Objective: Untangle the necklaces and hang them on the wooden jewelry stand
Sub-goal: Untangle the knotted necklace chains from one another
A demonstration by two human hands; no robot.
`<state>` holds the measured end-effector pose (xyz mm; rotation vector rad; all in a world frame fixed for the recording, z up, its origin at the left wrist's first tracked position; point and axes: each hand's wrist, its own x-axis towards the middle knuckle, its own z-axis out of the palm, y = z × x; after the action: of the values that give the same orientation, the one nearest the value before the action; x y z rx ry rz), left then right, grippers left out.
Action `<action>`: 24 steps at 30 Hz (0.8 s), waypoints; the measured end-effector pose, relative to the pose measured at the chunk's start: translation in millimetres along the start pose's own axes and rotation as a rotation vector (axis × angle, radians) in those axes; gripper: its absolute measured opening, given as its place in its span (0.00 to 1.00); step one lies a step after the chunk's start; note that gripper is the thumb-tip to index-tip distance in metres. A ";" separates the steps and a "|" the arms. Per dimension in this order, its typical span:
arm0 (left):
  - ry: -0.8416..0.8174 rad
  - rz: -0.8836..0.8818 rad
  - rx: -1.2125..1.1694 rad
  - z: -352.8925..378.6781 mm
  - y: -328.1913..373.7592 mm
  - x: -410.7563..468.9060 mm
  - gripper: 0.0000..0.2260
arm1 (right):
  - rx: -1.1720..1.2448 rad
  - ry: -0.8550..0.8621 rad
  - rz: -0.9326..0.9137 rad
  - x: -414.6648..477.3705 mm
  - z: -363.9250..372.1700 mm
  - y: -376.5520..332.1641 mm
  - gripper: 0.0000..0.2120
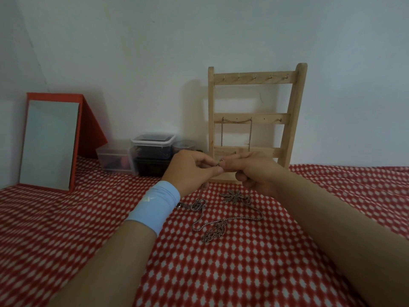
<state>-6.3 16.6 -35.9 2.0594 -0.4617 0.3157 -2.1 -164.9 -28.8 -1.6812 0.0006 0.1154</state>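
– While you pinched the chain end (220, 162) between left hand (190, 171) and right hand (256, 171), mid-frame, where did it run?
– Down from your left hand to the tangle (214, 232), lower centre; stand (272, 118) just behind.

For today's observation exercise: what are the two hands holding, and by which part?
The left hand and right hand pinch a necklace chain at its raised end.

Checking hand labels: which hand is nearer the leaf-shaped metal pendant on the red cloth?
Right. The right hand is just above the leaf-shaped metal pendant; the left hand is farther off, up-left of it.
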 end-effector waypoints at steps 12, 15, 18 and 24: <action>0.002 0.179 0.238 -5.2 -3.2 2.4 0.06 | -0.028 -0.040 -0.092 0.1 -3.6 1.9 0.09; -0.014 0.181 0.203 -8.8 -4.6 3.2 0.07 | -0.077 -0.068 -0.123 -0.2 -3.6 1.9 0.08; -0.043 0.188 0.204 -10.5 -4.5 4.8 0.07 | -0.120 -0.089 -0.114 -0.7 -2.2 2.9 0.08; -0.050 0.259 0.280 -11.0 -2.5 7.3 0.07 | -0.123 -0.102 -0.096 -0.4 -2.7 1.7 0.09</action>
<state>1.0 25.9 -29.4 2.2844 -0.7533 0.5085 -2.5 -167.8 -30.2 -1.7930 -0.1672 0.1309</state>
